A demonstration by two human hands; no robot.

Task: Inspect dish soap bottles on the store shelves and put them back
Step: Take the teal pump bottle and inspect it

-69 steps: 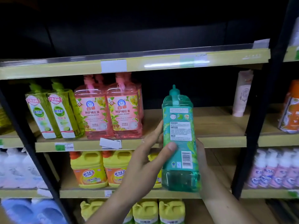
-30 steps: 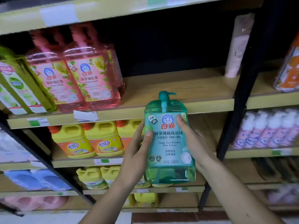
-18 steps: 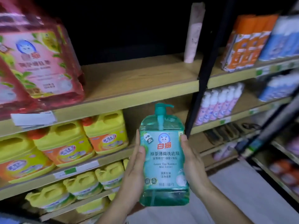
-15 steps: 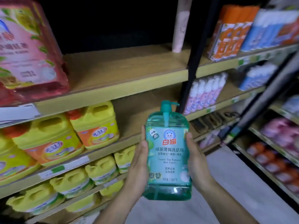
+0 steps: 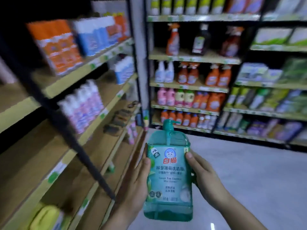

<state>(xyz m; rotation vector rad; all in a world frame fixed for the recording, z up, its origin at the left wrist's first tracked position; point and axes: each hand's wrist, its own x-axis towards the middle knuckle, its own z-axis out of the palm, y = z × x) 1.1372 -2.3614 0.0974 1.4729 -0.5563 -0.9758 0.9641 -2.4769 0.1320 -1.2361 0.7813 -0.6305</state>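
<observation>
Head view: your left hand (image 5: 139, 183) and right hand (image 5: 205, 180) grip the green dish soap bottle (image 5: 168, 176) upright by its sides, lower centre. Wooden shelf edge (image 5: 93, 165) lies close left; bare floor (image 5: 249, 171) opens right.

Both hands hold a green dish soap bottle (image 5: 168, 176) upright, label facing the camera: left hand (image 5: 138, 185) on one side, right hand (image 5: 205, 178) on the other. Left of the bottle run wooden shelves (image 5: 54, 90); beyond it stand orange spray bottles (image 5: 211, 77)
</observation>
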